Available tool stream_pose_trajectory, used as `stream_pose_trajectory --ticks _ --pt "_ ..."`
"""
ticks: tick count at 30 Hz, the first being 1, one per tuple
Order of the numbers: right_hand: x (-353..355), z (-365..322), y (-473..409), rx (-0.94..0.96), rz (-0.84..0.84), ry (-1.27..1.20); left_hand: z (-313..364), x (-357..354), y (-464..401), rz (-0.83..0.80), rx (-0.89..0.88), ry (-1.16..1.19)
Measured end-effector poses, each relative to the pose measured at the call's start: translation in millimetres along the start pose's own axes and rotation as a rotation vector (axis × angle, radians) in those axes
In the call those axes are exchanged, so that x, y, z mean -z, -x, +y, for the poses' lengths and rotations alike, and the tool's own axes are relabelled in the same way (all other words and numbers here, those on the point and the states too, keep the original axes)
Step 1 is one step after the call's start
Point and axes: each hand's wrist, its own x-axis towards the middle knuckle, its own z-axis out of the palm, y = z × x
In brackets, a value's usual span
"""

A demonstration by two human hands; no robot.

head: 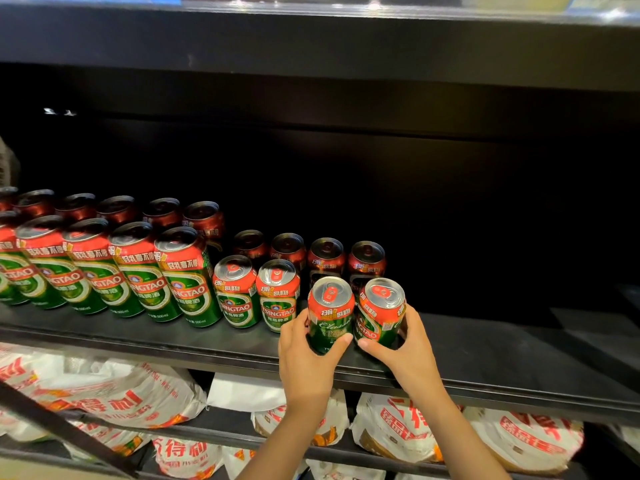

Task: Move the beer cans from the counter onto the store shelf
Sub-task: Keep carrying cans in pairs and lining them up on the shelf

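Two short green-and-red beer cans stand side by side near the front edge of the black shelf (502, 368). My left hand (306, 362) grips the left can (330, 311) around its lower half. My right hand (410, 355) grips the right can (381, 310) the same way. Just to their left stand two more short cans (258, 294), and further left a row of several tall cans (138, 271). Behind them, darker cans (325, 254) line the back row in shadow.
The shelf's right half stretches dark and bare towards the back wall. An upper shelf (311, 36) hangs overhead. Below, white bags with red print (114, 393) fill the lower shelf. A dark diagonal bar (62, 427) crosses the lower left.
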Motion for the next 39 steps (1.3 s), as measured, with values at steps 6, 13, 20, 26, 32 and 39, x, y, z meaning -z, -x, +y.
stream_pose_trajectory --ticks 6,13,20,26,32,39 --pt "3.2 6.3 -3.7 0.007 -0.003 0.021 -5.8 7.7 -0.1 -0.127 0.043 0.141" --pt "2.9 1.4 -0.6 0.022 -0.027 0.015 -6.7 10.4 1.1 -0.145 0.031 0.134" --pt "2.5 1.5 -1.5 0.000 -0.004 0.017 -3.4 4.6 1.2 -0.068 -0.020 0.030" --pt "4.2 3.0 -0.8 0.017 -0.042 0.042 -2.4 2.3 2.5 -0.055 0.040 0.093" --pt "3.0 -2.2 0.1 -0.001 -0.059 0.022 -1.0 2.9 3.4 -0.084 0.053 0.078" --pt "1.9 -1.9 2.3 0.010 -0.035 0.039 -10.6 13.1 3.7 -0.192 0.016 0.109"
